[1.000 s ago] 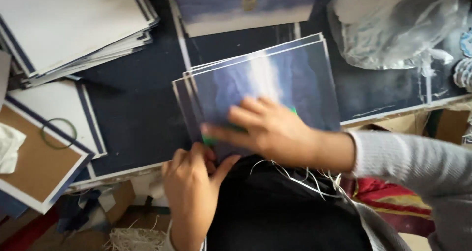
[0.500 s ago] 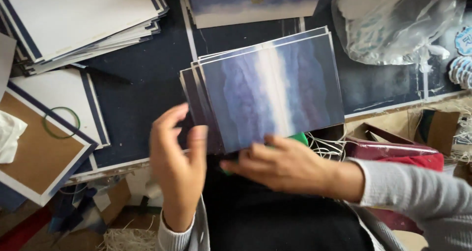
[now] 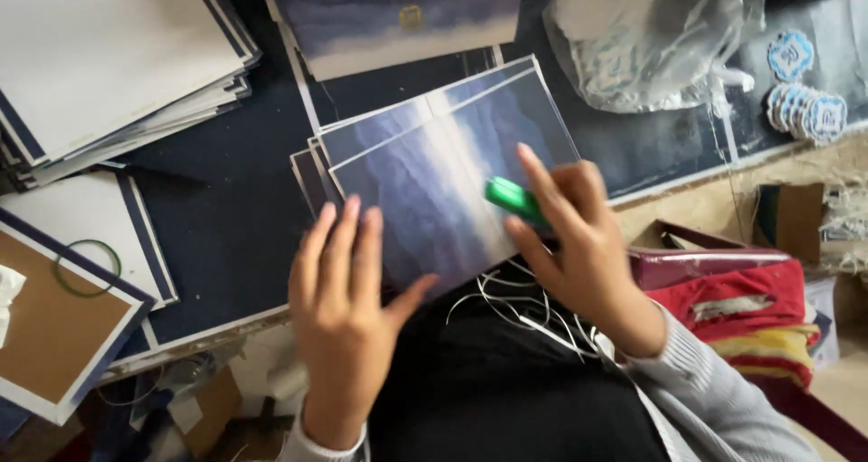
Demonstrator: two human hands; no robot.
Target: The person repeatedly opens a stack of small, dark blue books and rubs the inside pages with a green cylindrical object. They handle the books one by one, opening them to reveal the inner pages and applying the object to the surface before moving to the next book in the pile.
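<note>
Right hand (image 3: pixel 579 245) grips a green tool (image 3: pixel 514 200) — left hand (image 3: pixel 348 308) steadies blue cards (image 3: pixel 443 182).

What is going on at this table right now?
A person sits at a dark table handling a small stack of blue printed cards. The left hand rests at the stack's near corner, while the right hand holds a small green object over the top card. Piles of white sheets, round stickers and a clear plastic bag lie around.
</note>
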